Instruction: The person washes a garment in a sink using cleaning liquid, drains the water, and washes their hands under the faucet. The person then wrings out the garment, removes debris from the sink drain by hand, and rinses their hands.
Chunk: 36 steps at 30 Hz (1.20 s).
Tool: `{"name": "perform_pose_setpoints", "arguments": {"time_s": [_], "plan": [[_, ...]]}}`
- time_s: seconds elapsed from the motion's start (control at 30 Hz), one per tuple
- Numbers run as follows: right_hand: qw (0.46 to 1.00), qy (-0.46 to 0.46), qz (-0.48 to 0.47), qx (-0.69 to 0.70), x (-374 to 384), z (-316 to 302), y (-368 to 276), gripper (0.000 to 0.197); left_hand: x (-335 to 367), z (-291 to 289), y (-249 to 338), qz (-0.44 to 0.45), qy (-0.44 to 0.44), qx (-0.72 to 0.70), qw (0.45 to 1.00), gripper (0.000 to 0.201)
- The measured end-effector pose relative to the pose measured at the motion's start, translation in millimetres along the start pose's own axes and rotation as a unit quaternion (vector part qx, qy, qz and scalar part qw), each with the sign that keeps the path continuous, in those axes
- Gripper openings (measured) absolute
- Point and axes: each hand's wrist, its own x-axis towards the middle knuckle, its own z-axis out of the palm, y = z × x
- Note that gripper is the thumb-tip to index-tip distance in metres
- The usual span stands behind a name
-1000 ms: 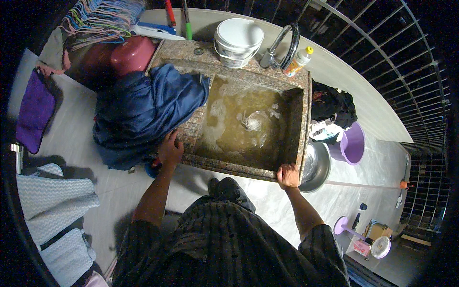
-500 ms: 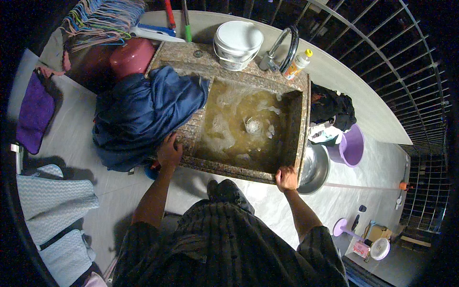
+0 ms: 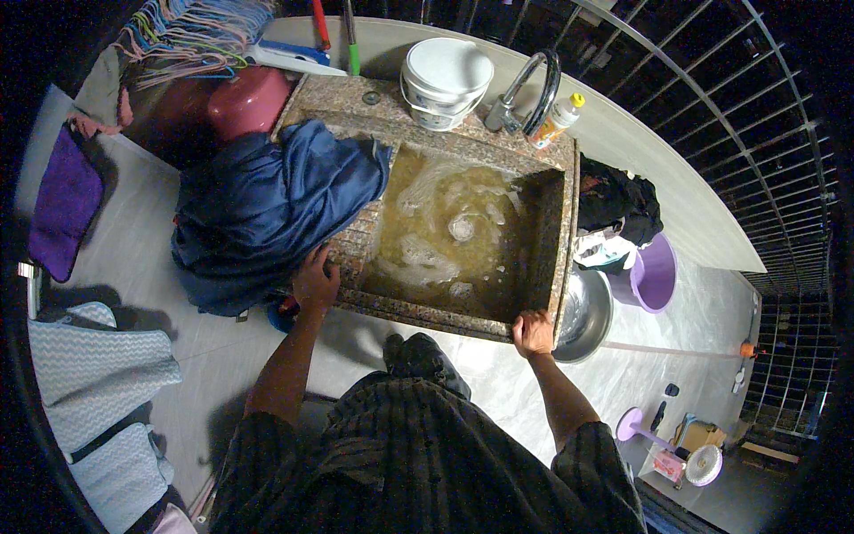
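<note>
A brown speckled stone sink (image 3: 418,318) stands before me, with murky yellowish water (image 3: 445,200) in its basin. Foam swirls round a pale round patch in the middle of the water. At the front right corner my right hand (image 3: 534,334) is closed over the sink's rim. My left hand (image 3: 317,281) has its fingers curled over the front edge at the left, close to a heap of dark blue cloth (image 3: 285,205). That cloth covers the left side of the sink and hangs over its front. Neither hand is in the water.
Along the back ledge stand a white lidded bucket (image 3: 445,80), a curved faucet (image 3: 525,93) and a yellow-capped bottle (image 3: 559,120). A red basin (image 3: 249,102) and hangers (image 3: 191,40) are at the far left. A metal basin (image 3: 589,311), dark clothes (image 3: 618,200) and a purple bucket (image 3: 647,276) sit right.
The water and foam have turned, and the foam now curls in a spiral round the middle patch. Both hands keep their places on the sink's edge.
</note>
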Motion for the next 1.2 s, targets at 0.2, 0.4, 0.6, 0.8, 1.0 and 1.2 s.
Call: {"name": "perform_pose_setpoints", "arguments": {"time_s": [0.2,0.4,0.6,0.8,1.0,1.2], "plan": [[1.0,0.005,0.018,-0.01,-0.3,-3.6,-3.8,0.022,2.6,-2.1,-0.7,0.018,0.004,-0.008,1.0,0.047],[1.0,0.011,-0.002,0.019,-1.8,-1.4,2.8,0.021,2.7,-2.5,1.7,0.015,0.001,-0.023,1.0,0.048],[0.998,0.048,-0.018,0.019,4.3,-6.4,-7.8,0.024,3.1,7.5,-17.1,0.045,0.04,0.001,0.998,0.049],[0.999,0.03,0.0,0.025,13.0,-22.7,-24.5,0.024,-0.3,-0.8,-6.3,0.057,0.063,0.021,0.996,0.045],[0.999,0.033,-0.024,0.018,0.4,-1.0,-1.0,0.021,0.0,-2.5,4.9,0.139,-0.035,-0.076,0.987,0.037],[1.0,-0.013,-0.01,-0.007,0.1,0.0,4.1,0.021,25.1,47.7,64.5,0.325,-0.119,-0.044,0.937,0.046]]}}
